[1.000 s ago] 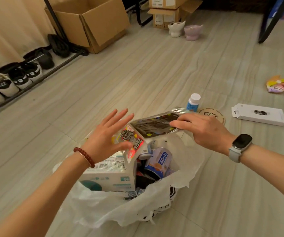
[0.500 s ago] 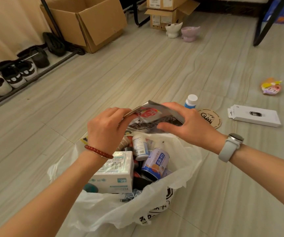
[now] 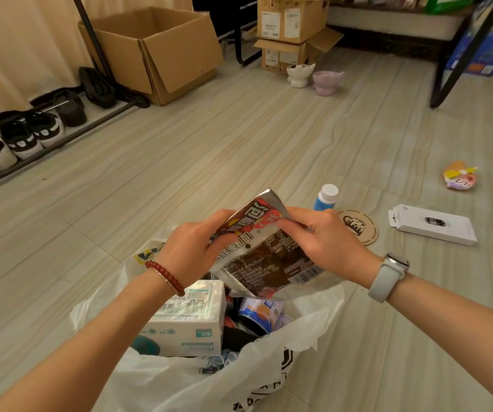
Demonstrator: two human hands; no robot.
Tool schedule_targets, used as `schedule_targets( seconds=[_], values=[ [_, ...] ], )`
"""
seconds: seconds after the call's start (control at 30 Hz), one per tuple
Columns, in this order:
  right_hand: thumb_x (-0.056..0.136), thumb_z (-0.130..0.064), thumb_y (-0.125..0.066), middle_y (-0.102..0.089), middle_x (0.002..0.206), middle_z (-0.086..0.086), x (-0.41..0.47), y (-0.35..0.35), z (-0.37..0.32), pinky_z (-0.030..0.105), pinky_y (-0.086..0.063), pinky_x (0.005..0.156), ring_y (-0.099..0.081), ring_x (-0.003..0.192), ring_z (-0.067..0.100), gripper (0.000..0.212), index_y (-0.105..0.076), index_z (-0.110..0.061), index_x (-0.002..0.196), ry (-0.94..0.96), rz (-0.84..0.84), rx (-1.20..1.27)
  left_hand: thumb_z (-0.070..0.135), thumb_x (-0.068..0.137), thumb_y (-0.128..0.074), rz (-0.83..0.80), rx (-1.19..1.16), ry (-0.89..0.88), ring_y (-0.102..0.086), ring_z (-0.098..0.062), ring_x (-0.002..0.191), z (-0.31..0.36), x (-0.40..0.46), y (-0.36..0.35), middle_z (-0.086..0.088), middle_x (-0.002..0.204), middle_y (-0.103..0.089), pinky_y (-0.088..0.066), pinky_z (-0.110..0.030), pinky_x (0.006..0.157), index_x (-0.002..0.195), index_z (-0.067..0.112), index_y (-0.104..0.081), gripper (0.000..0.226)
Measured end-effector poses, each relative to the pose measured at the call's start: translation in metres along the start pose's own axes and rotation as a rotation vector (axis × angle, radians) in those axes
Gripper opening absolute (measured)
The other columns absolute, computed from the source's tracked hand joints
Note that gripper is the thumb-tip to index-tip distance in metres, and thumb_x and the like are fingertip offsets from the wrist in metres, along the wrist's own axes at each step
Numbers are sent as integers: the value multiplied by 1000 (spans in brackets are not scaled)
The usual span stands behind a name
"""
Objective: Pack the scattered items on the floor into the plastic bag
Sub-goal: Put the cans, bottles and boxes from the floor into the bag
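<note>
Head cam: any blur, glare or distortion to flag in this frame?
Head view: warm, dim indoor light. Motion blur smears the top right corner around the black frame leg. Wide-angle bending curves the floor lines near the edges. Glare sits on the silvery edge of the snack packet held in both hands, left hand and right hand. The plastic bag is sharp.

Warm, yellowish indoor light fills the room, even and fairly dim, with no single source in view. Shadows are soft and faint on the floor (image 3: 239,150). Glare shows on the shiny packet (image 3: 269,257) and a paler sheen on the bag (image 3: 307,331). The wide lens bends straight lines toward the edges; the floor seams curve. The top right corner is smeared by motion blur, and the shoes (image 3: 16,141) at the left edge look soft. The centre is sharper.
</note>
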State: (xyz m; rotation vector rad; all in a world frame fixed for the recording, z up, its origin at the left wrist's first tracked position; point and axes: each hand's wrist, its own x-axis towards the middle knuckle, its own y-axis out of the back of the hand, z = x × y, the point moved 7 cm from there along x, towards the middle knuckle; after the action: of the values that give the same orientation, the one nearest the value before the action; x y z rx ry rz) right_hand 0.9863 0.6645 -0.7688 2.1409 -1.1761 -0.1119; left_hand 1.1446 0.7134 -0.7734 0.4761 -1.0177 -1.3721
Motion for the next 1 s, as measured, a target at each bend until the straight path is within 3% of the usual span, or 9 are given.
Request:
schedule_targets(
  seconds=[0.07,0.13,0.27,0.37,0.47,0.67,0.83,0.93,1.0],
  values=[
    [91,-17,-52,-75,89,7,1,3,2,42,-51,81,-66,86,29,29,-64,-41,103,-91,5,122,43,83,-35,60,87,-92,-58,-14,46,8,5,7,0,73,-72,-47,-19,46,110,36,-41,29],
    [91,-13,-51,-75,84,-10,2,5,9,35,-53,83,-69,87,14,32,-65,-42,93,-223,-62,295,36,85,-38,114,138,-168,-56,-13,41,16,11,13,2,65,-70,-50,-22,42,109,32,-44,25],
    [91,-17,-48,-71,109,-2,-4,-3,17,39,-53,90,-66,103,17,31,-58,-26,119,-421,-316,643,21,87,-49,165,285,-264,-57,-15,38,24,8,14,2,63,-70,-47,-27,33,108,28,-46,23],
    [72,-56,-60,-66,118,-5,-5,-5,12,35,-56,85,-63,109,18,48,-55,-39,116,-412,-402,668,-4,72,-67,191,436,-299,-52,-14,35,26,2,10,3,58,-66,-41,-21,30,106,26,-48,49],
    [53,-82,-54,-61,126,-7,-10,-23,11,35,-53,88,-60,114,14,75,-54,-42,116,-496,-573,656,-1,73,-64,227,475,-386,-59,-14,44,34,-7,6,3,67,-71,-44,-20,35,104,25,-51,42],
    [86,-42,-55,-64,117,1,-27,-40,16,34,-52,93,-63,107,14,47,-50,-23,128,-555,-737,396,14,85,-52,192,483,-500,-67,-15,60,38,-29,-3,2,77,-73,-52,-23,48,101,19,-57,18],
    [83,-25,-61,-63,101,15,-18,-50,2,46,-51,86,-60,96,29,23,-61,-12,103,-331,-573,43,17,79,-59,173,471,-483,-71,-19,84,30,-29,2,-2,93,-74,-59,-31,66,100,14,-68,22],
    [83,-18,-61,-65,98,4,-6,-43,2,38,-49,85,-59,93,21,22,-60,-19,105,-286,-363,-5,33,80,-52,41,557,-332,-59,-24,113,14,-20,3,-2,121,-64,-50,-44,90,124,21,-49,45],
    [85,-17,-59,-65,100,1,-4,-39,8,36,-49,84,-58,94,19,26,-58,-22,110,-266,-325,-92,52,75,-55,-239,563,-127,-21,-22,139,-14,-20,-1,0,150,-25,-18,-53,111,139,36,-14,78]
  ],
)
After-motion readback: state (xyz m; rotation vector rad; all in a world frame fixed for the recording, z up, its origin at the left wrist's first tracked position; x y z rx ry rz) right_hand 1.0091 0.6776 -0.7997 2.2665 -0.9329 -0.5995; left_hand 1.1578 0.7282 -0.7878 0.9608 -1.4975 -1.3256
